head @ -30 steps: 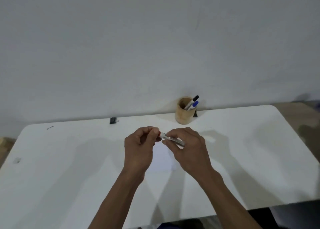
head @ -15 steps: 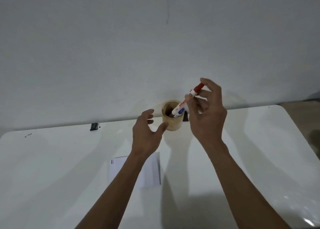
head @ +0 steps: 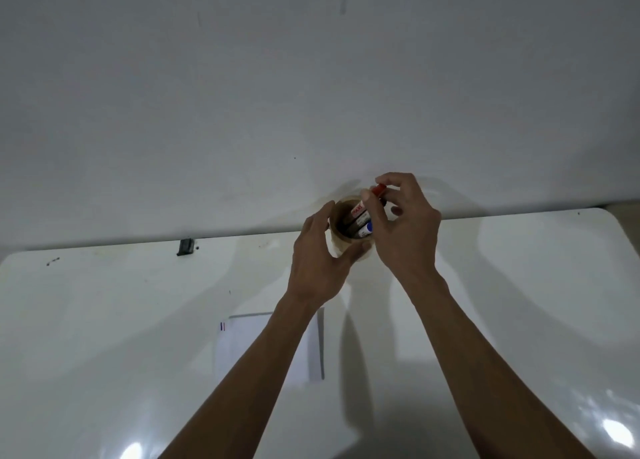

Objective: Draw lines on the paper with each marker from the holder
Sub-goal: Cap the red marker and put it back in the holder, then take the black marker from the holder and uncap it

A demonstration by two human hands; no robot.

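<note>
A tan round holder (head: 341,211) stands at the table's back edge by the wall. My left hand (head: 320,261) wraps around its left and front side. My right hand (head: 401,231) pinches the red marker (head: 360,209) by its red cap; the marker's body leans down into the holder. Beside it in the holder sit a black marker (head: 358,221) and a blue marker (head: 366,230). A white sheet of paper (head: 239,347) lies flat nearer to me, partly hidden under my left forearm, with short red and blue lines (head: 222,326) at its top left corner.
The white table (head: 104,337) has rounded corners and runs up to a pale wall. A small black object (head: 186,247) sits at the back edge to the left. A few dark specks (head: 52,261) mark the far left.
Both hands left the paper and went up to the holder. The right hand carried the capped red marker over and lowered it in; the left hand closed around the holder.
</note>
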